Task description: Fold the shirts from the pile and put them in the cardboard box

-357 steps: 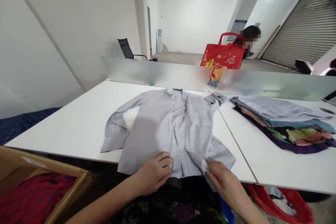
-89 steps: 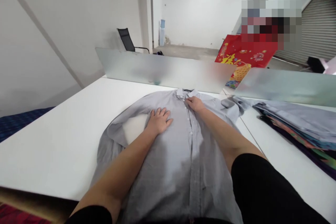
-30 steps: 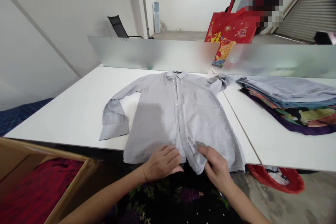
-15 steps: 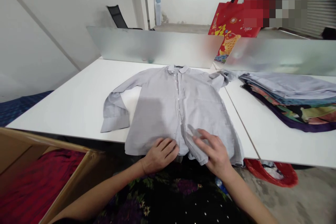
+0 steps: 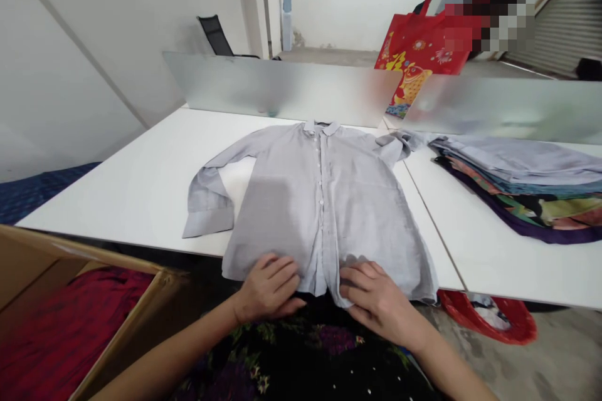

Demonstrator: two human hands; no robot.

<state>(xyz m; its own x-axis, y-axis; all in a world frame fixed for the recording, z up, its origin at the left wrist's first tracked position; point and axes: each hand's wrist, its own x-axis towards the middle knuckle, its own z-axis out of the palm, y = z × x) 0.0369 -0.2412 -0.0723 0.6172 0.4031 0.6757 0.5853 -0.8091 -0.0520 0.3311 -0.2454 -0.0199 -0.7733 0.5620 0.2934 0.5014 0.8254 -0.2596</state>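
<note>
A pale grey buttoned shirt (image 5: 324,200) lies face up on the white table (image 5: 141,188), collar away from me, its hem hanging over the near edge. One sleeve is bent back on the left side. My left hand (image 5: 268,288) grips the hem left of the button line, fingers curled over the cloth. My right hand (image 5: 376,297) holds the hem just right of the button line, fingers bent onto the fabric.
A stack of folded clothes (image 5: 527,185) lies on the table at the right. A frosted divider (image 5: 286,88) runs along the far edge, with a red bag (image 5: 418,53) and a person behind it. A cardboard box (image 5: 70,319) with red cloth stands lower left; a red basin (image 5: 493,322) lies under the table.
My right hand has come down from the shirt front to the hem edge. My left hand shifted slightly left along the hem. The shirt's lower front now lies flatter.
</note>
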